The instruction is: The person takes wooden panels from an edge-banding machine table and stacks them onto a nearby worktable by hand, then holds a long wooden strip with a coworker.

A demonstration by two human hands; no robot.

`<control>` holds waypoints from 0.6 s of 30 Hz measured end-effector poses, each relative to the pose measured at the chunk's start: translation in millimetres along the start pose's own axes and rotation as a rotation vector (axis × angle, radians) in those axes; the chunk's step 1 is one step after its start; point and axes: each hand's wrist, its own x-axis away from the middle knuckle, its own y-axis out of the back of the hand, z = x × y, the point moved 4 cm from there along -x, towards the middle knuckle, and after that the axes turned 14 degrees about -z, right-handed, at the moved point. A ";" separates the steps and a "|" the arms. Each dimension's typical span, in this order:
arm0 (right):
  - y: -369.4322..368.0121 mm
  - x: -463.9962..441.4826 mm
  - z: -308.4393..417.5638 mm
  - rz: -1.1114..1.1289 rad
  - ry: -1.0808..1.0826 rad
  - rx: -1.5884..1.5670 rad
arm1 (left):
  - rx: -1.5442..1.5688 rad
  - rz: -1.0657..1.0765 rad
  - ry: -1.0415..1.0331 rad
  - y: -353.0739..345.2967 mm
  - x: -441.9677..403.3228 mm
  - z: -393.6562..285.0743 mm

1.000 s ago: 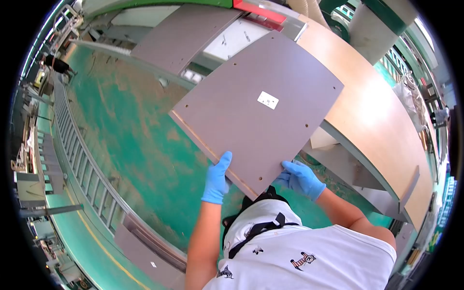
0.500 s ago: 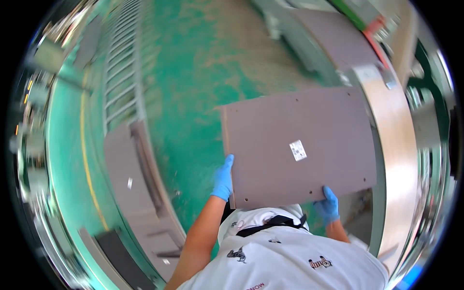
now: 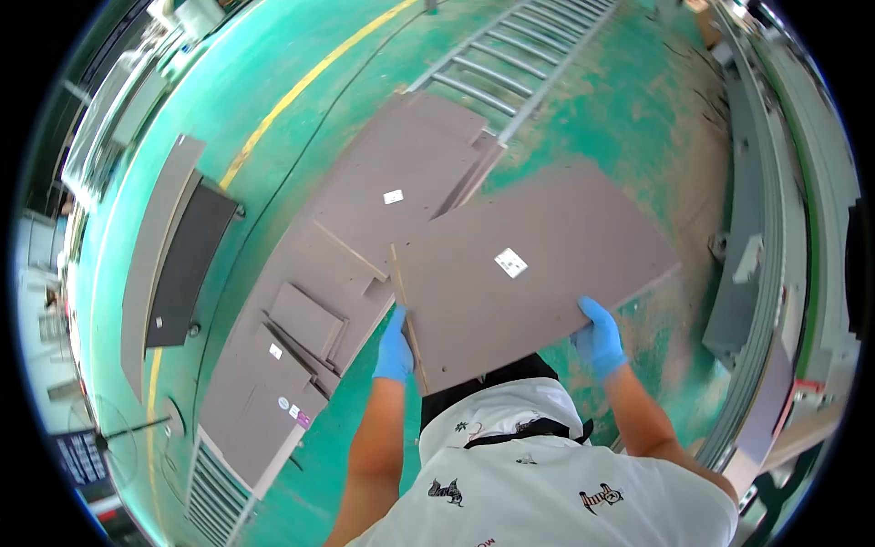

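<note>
A flat grey-brown panel (image 3: 583, 228) with a white label (image 3: 511, 263) is held level in front of my waist. My left hand (image 3: 395, 349), in a blue glove, grips its left edge, the thumb along the rim. On the near right edge, my right hand (image 3: 599, 338), also gloved in blue, has its thumb on top and its fingers hidden underneath. Just beyond the panel's left edge lie stacked panels (image 3: 365, 173) of the same colour on a roller conveyor.
The roller conveyor (image 3: 510, 68) runs from far right to near left. A wheeled cart (image 3: 187, 260) with dark panels stands at left, a pedestal fan (image 3: 137, 427) below it. Along the right stretches a grey machine (image 3: 752, 228). A yellow line (image 3: 301, 87) marks the green floor.
My view has swung left, away from the machine and toward the conveyor. The panel has come along in both hands and is now beside the stacked panels.
</note>
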 end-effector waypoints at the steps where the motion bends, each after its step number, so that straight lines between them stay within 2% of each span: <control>1: -30.7 -27.5 -6.8 0.084 -0.040 -0.059 | -0.008 -0.001 -0.021 6.7 -15.0 -24.9; 3: -94.2 -82.4 5.1 0.206 -0.091 -0.022 | 0.130 0.099 -0.191 28.2 -42.3 -39.3; 4: -156.0 -85.6 -40.0 0.288 -0.121 -0.023 | 0.152 0.014 -0.184 75.2 -52.4 -91.9; 5: -189.0 -109.9 -40.8 0.378 -0.171 0.019 | 0.217 -0.093 -0.173 84.7 -51.9 -93.5; 7: -225.2 -157.5 -55.7 0.322 -0.262 0.062 | 0.345 -0.297 -0.134 125.0 -48.4 -75.8; 9: -289.5 -204.1 -74.0 0.336 -0.332 0.054 | 0.503 -0.595 -0.047 198.6 -51.0 -32.3; 10: -303.9 -219.2 -73.9 0.356 -0.322 0.095 | 0.433 -0.598 -0.037 196.7 -48.7 -33.5; 11: -324.8 -234.0 -83.2 0.392 -0.316 0.121 | 0.497 -0.709 0.014 210.1 -41.2 -12.2; 12: -335.5 -247.5 -106.1 0.377 -0.354 0.098 | 0.526 -0.558 0.114 266.8 -29.6 49.4; 14: -354.0 -285.2 -115.9 0.501 -0.391 0.148 | 0.353 -0.810 0.244 250.5 -24.2 61.1; 15: -360.2 -303.4 -127.5 0.482 -0.415 0.141 | 0.305 -0.850 0.283 244.8 -6.6 71.8; 16: -361.2 -322.8 -143.3 0.445 -0.476 0.148 | 0.222 -0.849 0.356 216.4 14.0 68.7; 17: -378.2 -342.1 -152.9 0.449 -0.509 0.157 | 0.224 -0.852 0.351 201.6 -1.2 60.3; 18: -387.2 -357.1 -159.1 0.443 -0.521 0.156 | 0.184 -0.766 0.308 186.9 -8.3 54.0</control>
